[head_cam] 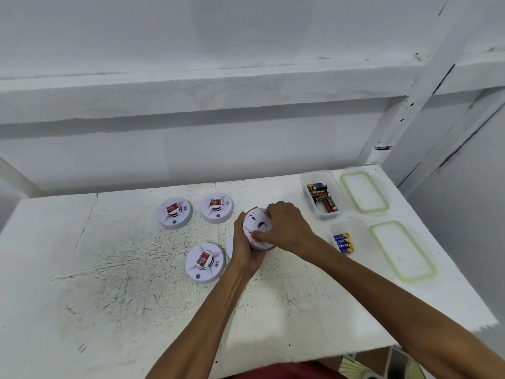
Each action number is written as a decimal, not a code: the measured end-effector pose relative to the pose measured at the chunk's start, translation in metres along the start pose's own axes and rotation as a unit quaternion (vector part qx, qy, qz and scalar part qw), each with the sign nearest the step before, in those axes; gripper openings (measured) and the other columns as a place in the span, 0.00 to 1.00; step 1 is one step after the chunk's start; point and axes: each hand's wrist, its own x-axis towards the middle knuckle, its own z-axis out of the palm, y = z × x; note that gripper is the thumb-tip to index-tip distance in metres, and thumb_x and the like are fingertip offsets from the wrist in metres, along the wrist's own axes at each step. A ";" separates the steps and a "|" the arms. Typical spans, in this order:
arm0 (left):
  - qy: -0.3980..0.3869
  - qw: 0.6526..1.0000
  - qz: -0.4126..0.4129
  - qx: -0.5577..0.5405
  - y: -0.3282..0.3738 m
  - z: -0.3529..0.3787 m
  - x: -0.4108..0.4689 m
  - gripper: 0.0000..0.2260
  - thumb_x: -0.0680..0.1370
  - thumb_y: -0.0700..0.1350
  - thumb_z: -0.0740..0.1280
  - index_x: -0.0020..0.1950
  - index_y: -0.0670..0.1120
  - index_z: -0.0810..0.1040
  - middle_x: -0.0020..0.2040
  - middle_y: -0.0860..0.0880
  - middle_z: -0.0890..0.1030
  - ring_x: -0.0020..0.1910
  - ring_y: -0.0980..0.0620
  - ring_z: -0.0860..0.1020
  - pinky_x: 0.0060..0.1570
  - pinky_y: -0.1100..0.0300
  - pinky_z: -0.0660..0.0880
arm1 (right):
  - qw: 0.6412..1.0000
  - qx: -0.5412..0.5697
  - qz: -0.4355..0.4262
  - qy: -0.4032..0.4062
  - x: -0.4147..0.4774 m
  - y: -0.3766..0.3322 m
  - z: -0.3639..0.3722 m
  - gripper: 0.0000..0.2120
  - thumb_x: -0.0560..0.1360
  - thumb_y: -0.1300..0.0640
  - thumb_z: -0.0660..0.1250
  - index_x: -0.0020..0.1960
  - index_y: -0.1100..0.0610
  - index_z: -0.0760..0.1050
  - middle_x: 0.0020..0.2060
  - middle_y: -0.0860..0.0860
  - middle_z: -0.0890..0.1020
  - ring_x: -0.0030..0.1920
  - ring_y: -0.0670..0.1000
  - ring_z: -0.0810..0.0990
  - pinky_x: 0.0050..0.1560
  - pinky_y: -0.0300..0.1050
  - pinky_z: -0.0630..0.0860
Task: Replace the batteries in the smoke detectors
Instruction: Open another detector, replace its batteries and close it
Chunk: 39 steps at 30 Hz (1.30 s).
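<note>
Just above the desk (109,269), the left grip (244,253) is clasping a tilted smoke detector (255,224) by its rim, and the right grip (285,225) is pinching at its back; three other detectors (205,262) are lying beside them.

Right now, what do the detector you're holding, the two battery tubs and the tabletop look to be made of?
Held detector: white moulded plastic, matte, with smooth faces and moulded openings.
Far tub and near tub: clear, slightly frosted plastic. The batteries show through the walls.
Tabletop: white-painted board, probably wood. The paint is scuffed and has dark scratches, so the core is uncertain.
</note>
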 end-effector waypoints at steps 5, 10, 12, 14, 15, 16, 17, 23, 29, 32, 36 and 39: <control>0.005 0.999 -0.017 0.042 -0.004 0.001 -0.007 0.19 0.83 0.56 0.59 0.56 0.45 0.84 0.56 0.42 0.84 0.55 0.44 0.81 0.59 0.44 0.76 | 1.000 0.003 0.009 -0.001 -0.009 -0.001 0.002 0.27 0.66 0.40 0.73 0.48 0.59 0.68 0.43 0.50 0.72 0.43 0.51 0.71 0.42 0.42 0.65; 0.003 0.999 -0.021 0.032 -0.004 0.006 -0.011 0.19 0.83 0.57 0.59 0.62 0.45 0.78 0.55 0.43 0.83 0.54 0.45 0.82 0.45 0.50 0.82 | 0.999 -0.036 0.000 -0.008 -0.008 -0.005 0.005 0.30 0.66 0.38 0.69 0.53 0.61 0.69 0.43 0.51 0.70 0.44 0.52 0.70 0.42 0.43 0.66; 0.000 0.999 -0.023 0.034 -0.005 0.006 -0.011 0.19 0.83 0.58 0.59 0.62 0.45 0.79 0.53 0.43 0.83 0.53 0.45 0.82 0.44 0.51 0.82 | 0.999 -0.042 0.001 -0.015 -0.008 -0.004 0.005 0.32 0.63 0.36 0.65 0.53 0.61 0.68 0.43 0.51 0.69 0.44 0.52 0.71 0.42 0.43 0.66; 0.005 0.999 -0.020 0.044 -0.006 0.008 -0.011 0.19 0.83 0.58 0.58 0.61 0.45 0.79 0.54 0.43 0.84 0.53 0.45 0.82 0.48 0.49 0.82 | 0.999 -0.040 -0.002 -0.025 -0.007 -0.002 0.004 0.31 0.64 0.36 0.65 0.53 0.60 0.67 0.43 0.52 0.69 0.44 0.52 0.71 0.43 0.42 0.65; 0.005 0.999 -0.020 0.048 -0.006 0.007 -0.010 0.19 0.83 0.58 0.58 0.60 0.46 0.80 0.54 0.43 0.84 0.54 0.44 0.82 0.51 0.47 0.80 | 0.999 -0.037 -0.002 -0.028 -0.006 -0.002 0.003 0.30 0.65 0.37 0.67 0.53 0.60 0.67 0.44 0.52 0.69 0.44 0.52 0.71 0.43 0.42 0.64; 0.009 0.998 -0.021 0.051 -0.006 0.007 -0.010 0.19 0.83 0.58 0.58 0.60 0.46 0.80 0.55 0.43 0.84 0.55 0.44 0.81 0.54 0.46 0.78 | 0.999 -0.033 -0.005 -0.027 -0.006 -0.001 0.001 0.29 0.66 0.38 0.70 0.53 0.60 0.67 0.44 0.51 0.69 0.44 0.52 0.70 0.43 0.42 0.64; 0.014 0.998 -0.020 0.054 -0.004 0.008 -0.010 0.19 0.83 0.58 0.58 0.60 0.46 0.80 0.55 0.43 0.84 0.56 0.44 0.81 0.55 0.45 0.77 | 0.999 -0.027 -0.010 -0.023 -0.004 0.000 0.002 0.28 0.66 0.39 0.71 0.53 0.60 0.67 0.44 0.51 0.69 0.44 0.52 0.70 0.44 0.42 0.65; -0.001 0.999 -0.022 0.042 -0.003 0.008 -0.007 0.17 0.84 0.56 0.58 0.53 0.46 0.80 0.47 0.44 0.83 0.48 0.47 0.84 0.48 0.49 0.81 | 0.999 0.029 -0.042 -0.015 -0.003 0.000 0.004 0.23 0.63 0.40 0.69 0.44 0.59 0.75 0.45 0.51 0.71 0.43 0.50 0.72 0.43 0.47 0.75; -0.032 0.999 -0.016 0.025 0.001 0.011 -0.002 0.22 0.84 0.57 0.56 0.61 0.44 0.82 0.59 0.41 0.83 0.57 0.42 0.82 0.57 0.44 0.78 | 0.992 0.105 -0.042 -0.057 0.009 0.010 -0.025 0.26 0.69 0.50 0.75 0.63 0.57 0.72 0.52 0.51 0.81 0.49 0.48 0.78 0.49 0.40 0.75; -0.054 0.998 -0.011 0.030 0.010 0.015 -0.001 0.20 0.78 0.58 0.62 0.55 0.45 0.85 0.59 0.38 0.83 0.57 0.39 0.82 0.58 0.42 0.75 | 0.988 0.133 -0.028 -0.075 0.020 0.022 -0.054 0.12 0.78 0.58 0.66 0.61 0.56 0.78 0.48 0.49 0.86 0.46 0.46 0.83 0.51 0.44 0.81; -0.068 0.997 -0.020 0.014 0.012 0.018 0.000 0.20 0.77 0.57 0.63 0.54 0.44 0.84 0.58 0.37 0.83 0.55 0.38 0.83 0.56 0.42 0.76 | 0.990 0.112 -0.048 -0.076 0.022 0.027 -0.060 0.10 0.78 0.62 0.65 0.54 0.56 0.84 0.45 0.48 0.87 0.44 0.46 0.83 0.49 0.38 0.79; -0.065 0.998 -0.014 0.015 0.014 0.017 0.001 0.19 0.77 0.57 0.62 0.57 0.44 0.81 0.57 0.38 0.83 0.53 0.38 0.84 0.54 0.43 0.76 | 0.990 0.108 -0.045 -0.077 0.023 0.027 -0.056 0.09 0.76 0.60 0.69 0.54 0.56 0.84 0.47 0.49 0.86 0.43 0.43 0.81 0.43 0.24 0.71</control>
